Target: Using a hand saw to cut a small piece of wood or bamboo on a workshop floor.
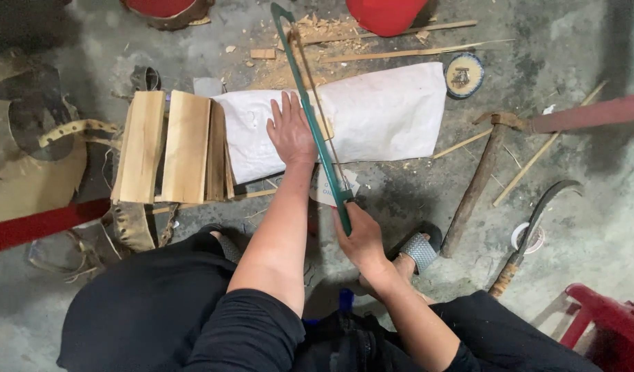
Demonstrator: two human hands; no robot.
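Fingers: left hand (290, 132) lies flat, fingers spread wide, pressing the white woven sack (372, 117); right hand (360, 238) is wrapped tight round the handle of the green-framed bow saw (315, 117).
Sack: largest item, spread on the grey concrete floor (585, 55); what it covers is hidden.
Split boards: pale wooden slabs (172, 146) stand stacked just beside the sack's left edge.
Saw: frame runs from the right hand up past the left hand's thumb side, blade over the sack.
Progress: sawdust and offcuts (317, 34) lie beyond the sack; depth of any cut cannot be told.
Pose: both forearms extended forward, left arm bearing down, right wrist angled inward.
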